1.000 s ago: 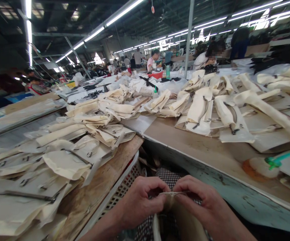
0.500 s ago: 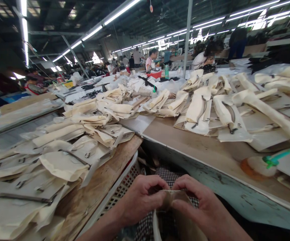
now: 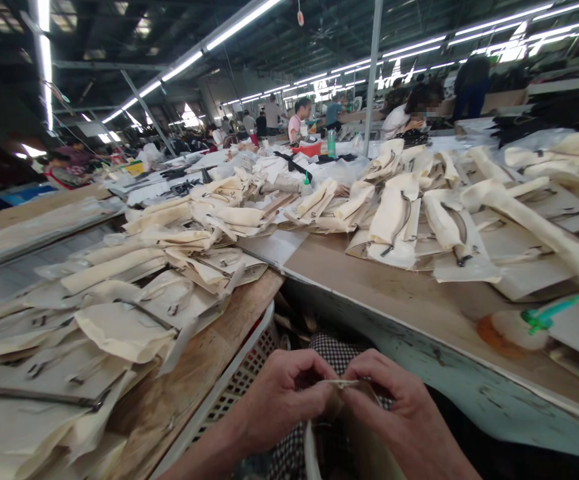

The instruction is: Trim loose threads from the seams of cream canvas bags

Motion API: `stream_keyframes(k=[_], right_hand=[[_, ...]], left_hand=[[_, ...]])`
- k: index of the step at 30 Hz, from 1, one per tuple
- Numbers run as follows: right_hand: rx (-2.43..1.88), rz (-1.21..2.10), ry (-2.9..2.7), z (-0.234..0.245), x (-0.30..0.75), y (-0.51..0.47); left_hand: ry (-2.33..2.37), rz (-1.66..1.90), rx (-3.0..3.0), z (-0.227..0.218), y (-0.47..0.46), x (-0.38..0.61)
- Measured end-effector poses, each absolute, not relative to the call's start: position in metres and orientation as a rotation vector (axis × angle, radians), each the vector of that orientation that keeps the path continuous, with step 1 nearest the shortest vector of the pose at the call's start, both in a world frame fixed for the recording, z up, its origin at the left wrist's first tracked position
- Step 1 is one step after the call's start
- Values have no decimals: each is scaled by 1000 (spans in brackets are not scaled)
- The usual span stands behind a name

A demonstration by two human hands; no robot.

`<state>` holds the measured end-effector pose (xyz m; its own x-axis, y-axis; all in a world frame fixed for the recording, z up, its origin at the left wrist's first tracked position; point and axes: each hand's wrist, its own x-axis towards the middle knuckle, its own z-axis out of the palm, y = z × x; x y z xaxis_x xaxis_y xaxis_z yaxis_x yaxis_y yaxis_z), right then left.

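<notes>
Low in the middle of the view, my left hand (image 3: 287,397) and my right hand (image 3: 392,400) come close together over my lap. Thumbs and forefingers of both pinch the top edge of a beige fabric piece (image 3: 369,443). The piece hangs down between the hands, its lower end cut off by the frame. It looks like one of the cream bag pieces lying around, but its exact kind is unclear. Beneath it shows a black-and-white checked cloth (image 3: 334,350) over my lap.
Cream bag pieces with dark straps lie heaped on the wooden table (image 3: 209,357) at left and along the brown tabletop (image 3: 334,263). A glue bottle (image 3: 517,327) with a green nozzle stands at right. A plastic basket (image 3: 242,373) sits beside my left arm. Several people work farther back.
Both hands keep their pinch on the fabric, with only slight finger movement at its top edge. The view has shifted very slightly.
</notes>
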<state>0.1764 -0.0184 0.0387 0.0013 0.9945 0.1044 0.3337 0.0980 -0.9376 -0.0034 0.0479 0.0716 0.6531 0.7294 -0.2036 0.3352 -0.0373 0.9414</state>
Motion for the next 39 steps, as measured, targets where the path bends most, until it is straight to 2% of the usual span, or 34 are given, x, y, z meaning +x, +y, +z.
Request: stream_keyframes(k=[18,23,31,39], right_hand=[[-1258,1494,-1001,42,166,-27],[-1324,1353,-1119,42,166,-27],[-1284,1407,-1118,46,176,-30],[-1313,1246,-1282,48,178,-32]], left_hand=[[943,447,1777,81,36,-4],[963,474,1842,79,32,-2],[943,414,1656,87,32,0],[1108,353,1842,97,25,7]])
